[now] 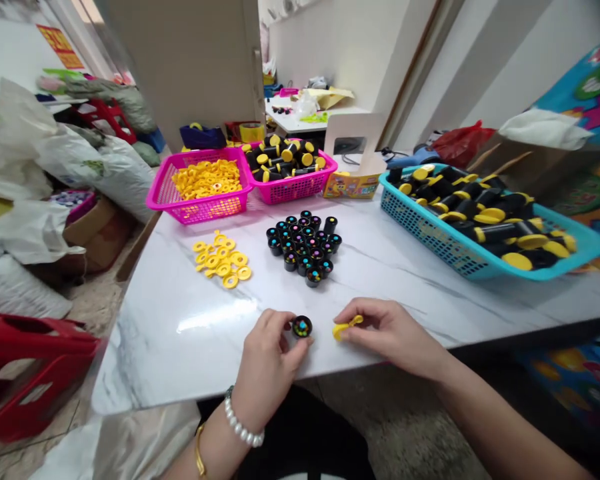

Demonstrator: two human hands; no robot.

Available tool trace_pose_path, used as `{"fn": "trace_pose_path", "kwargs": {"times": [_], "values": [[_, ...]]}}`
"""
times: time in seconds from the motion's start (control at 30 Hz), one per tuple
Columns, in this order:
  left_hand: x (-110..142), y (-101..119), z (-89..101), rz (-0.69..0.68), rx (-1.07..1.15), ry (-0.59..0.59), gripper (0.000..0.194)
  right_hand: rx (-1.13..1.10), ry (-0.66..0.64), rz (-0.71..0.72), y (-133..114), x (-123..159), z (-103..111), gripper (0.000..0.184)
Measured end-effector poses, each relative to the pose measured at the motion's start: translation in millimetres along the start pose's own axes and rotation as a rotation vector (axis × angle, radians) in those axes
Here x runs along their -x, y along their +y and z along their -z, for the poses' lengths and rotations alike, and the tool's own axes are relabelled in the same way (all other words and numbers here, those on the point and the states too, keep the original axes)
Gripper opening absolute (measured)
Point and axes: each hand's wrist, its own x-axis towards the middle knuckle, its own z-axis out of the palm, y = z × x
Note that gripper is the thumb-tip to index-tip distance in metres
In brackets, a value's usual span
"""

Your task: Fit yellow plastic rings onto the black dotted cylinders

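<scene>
Near the table's front edge, my left hand point(275, 347) grips a small round black cup point(303, 327) between thumb and fingers. Coloured bits show inside its open top. To the right, my right hand point(380, 330) pinches a yellow ring-shaped cap with a small tab point(346, 328), held a short way apart from the cup. Beyond my hands stands a cluster of similar black cups point(305, 243) with coloured bits in them. Left of the cluster lies a loose pile of yellow caps point(223, 260).
A pink basket point(200, 212) holds many yellow caps. Another pink basket point(293, 192) and a turquoise basket point(430, 240) hold black tubes with yellow ends. A printed carton point(350, 185) stands at the back. On the floor at left is a red plastic stool point(35, 373).
</scene>
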Motion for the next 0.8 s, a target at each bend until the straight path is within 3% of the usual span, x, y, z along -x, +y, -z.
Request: {"fn": "trace_pose_path", "kwargs": {"times": [0.17, 0.4, 0.53, 0.8], "values": [[0.4, -3.2, -3.6, -0.027, 0.040, 0.008, 0.019, -0.131, -0.001, 0.134, -17.4, -17.5, -32.7, 0.014], [2.4, -6.0, -5.1, -0.069, 0.051, 0.021, 0.019, -0.299, 0.113, -0.096, -13.6, -30.2, -60.1, 0.027], [1.5, -5.9, -4.8, -0.069, 0.041, 0.018, 0.015, -0.301, 0.181, -0.131, -16.4, -28.2, -67.2, 0.028], [-0.5, -5.9, -3.6, -0.040, 0.018, -0.017, 0.004, -0.413, 0.117, -0.201, -13.1, -35.7, -62.8, 0.027]]}}
